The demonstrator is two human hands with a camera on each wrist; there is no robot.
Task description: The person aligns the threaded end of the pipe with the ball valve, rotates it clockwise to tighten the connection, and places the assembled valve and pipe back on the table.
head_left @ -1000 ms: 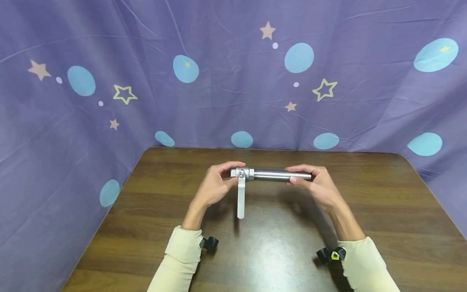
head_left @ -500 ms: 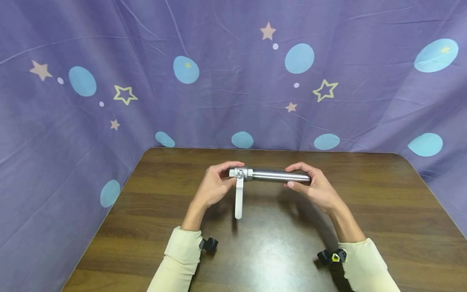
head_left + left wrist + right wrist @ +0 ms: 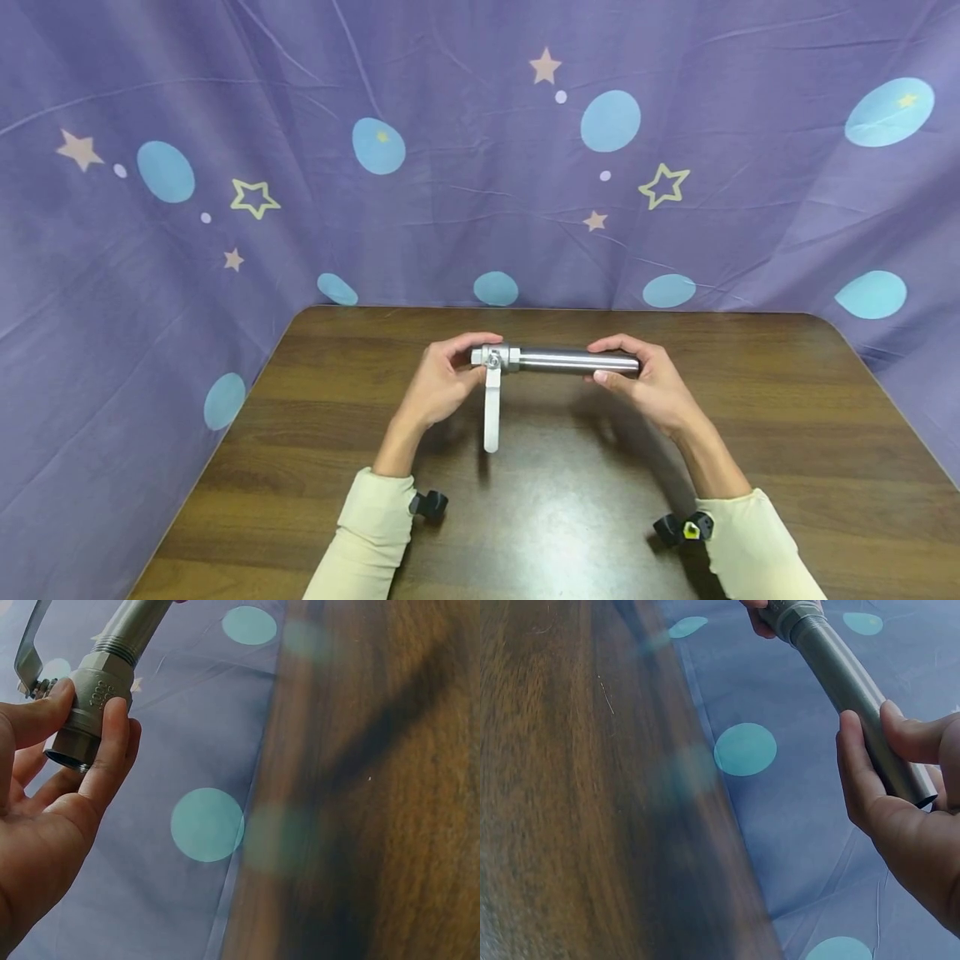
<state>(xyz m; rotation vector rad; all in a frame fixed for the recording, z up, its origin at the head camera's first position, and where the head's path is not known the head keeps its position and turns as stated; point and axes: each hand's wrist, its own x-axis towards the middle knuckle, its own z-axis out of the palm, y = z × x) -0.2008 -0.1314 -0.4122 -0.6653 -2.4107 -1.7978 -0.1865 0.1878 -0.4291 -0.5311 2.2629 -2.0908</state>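
Note:
A metal ball valve (image 3: pixel 96 694) with a flat lever handle (image 3: pixel 492 410) is joined to a smooth steel pipe (image 3: pixel 562 361). Threads show where the pipe enters the valve's hex end in the left wrist view. My left hand (image 3: pixel 442 383) grips the valve body between thumb and fingers, its open outer end facing back to the palm. Around the pipe's free right end, my right hand (image 3: pixel 660 387) curls its thumb and fingers. Valve and pipe lie level, held above the table, with the lever pointing toward me.
Under both hands is a brown wood-grain table (image 3: pixel 300 433) with rounded far corners. A purple curtain (image 3: pixel 450 217) with stars and blue dots hangs along its far and left sides. Black wrist cameras (image 3: pixel 430 504) sit at both cuffs.
The valve and pipe have shifted very slightly left since a second ago. My right fingers have moved a little on the pipe's end; the left hand keeps its grip.

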